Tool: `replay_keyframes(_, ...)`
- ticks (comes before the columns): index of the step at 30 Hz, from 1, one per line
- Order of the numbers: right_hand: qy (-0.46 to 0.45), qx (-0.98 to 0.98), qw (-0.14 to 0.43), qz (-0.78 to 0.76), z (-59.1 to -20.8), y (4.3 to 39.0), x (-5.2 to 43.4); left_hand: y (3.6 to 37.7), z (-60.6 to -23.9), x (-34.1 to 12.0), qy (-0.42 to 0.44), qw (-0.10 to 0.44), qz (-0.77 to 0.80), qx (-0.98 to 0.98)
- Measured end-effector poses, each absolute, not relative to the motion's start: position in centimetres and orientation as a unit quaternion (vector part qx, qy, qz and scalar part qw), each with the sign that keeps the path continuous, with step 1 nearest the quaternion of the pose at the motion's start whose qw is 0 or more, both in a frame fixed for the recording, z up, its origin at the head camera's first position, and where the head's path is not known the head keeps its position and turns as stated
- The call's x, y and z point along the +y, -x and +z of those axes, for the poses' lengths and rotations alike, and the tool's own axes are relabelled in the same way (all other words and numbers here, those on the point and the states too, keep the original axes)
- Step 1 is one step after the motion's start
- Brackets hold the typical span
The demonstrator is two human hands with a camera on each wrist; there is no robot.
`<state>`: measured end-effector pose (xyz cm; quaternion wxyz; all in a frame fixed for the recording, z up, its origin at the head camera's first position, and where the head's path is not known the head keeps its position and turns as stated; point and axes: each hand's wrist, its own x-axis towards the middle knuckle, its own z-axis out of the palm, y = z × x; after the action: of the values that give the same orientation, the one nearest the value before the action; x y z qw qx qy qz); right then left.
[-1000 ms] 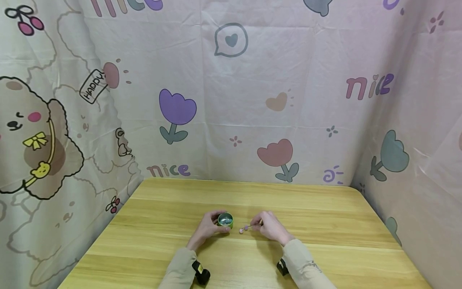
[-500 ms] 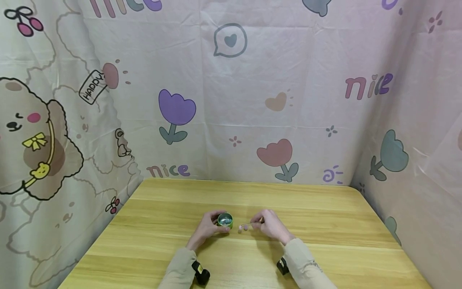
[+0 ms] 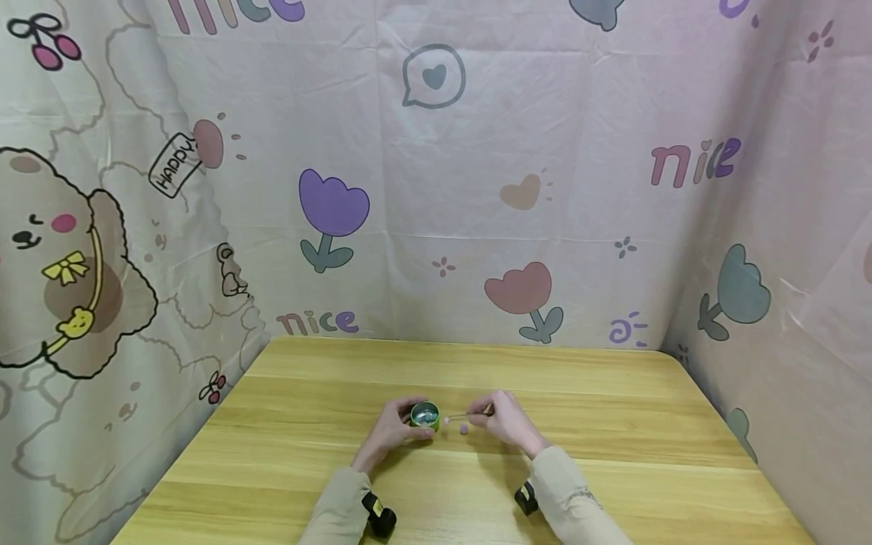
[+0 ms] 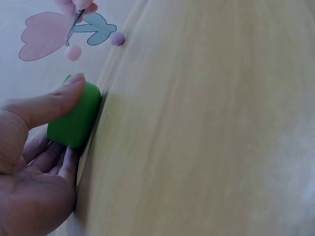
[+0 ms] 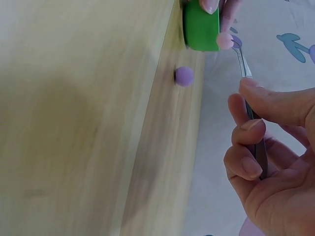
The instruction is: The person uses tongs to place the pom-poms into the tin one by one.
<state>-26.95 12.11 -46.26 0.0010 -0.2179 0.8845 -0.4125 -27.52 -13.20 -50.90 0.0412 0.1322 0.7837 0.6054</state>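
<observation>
My left hand holds a small round green tin on the table, thumb on the near side and fingers behind. The tin's open top shows a silvery inside in the head view. My right hand grips a pair of metal tweezers, whose bent tips pinch a pale pink pom-pom. That pom-pom is off the table, just right of the tin in the head view. On the tabletop between the hands sits a purple pom-pom, touched by neither hand.
The wood-grain table stretches out around both hands. Behind it hangs a pale cloth printed with flowers and words, with more cloth along the left and right sides. A black strap device is on each wrist.
The pink pom-pom has risen off the table in the tweezers and moved left towards the tin. My right hand has shifted slightly up and left. The left hand, tin and purple pom-pom stay put.
</observation>
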Motion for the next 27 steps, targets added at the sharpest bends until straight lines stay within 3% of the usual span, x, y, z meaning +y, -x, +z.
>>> replay_keyframes(27,0.21,0.869,-0.017,-0.449,-46.9,27.6,9.7,27.8,-51.2,-13.1,-0.134,0.042,0.612,0.778)
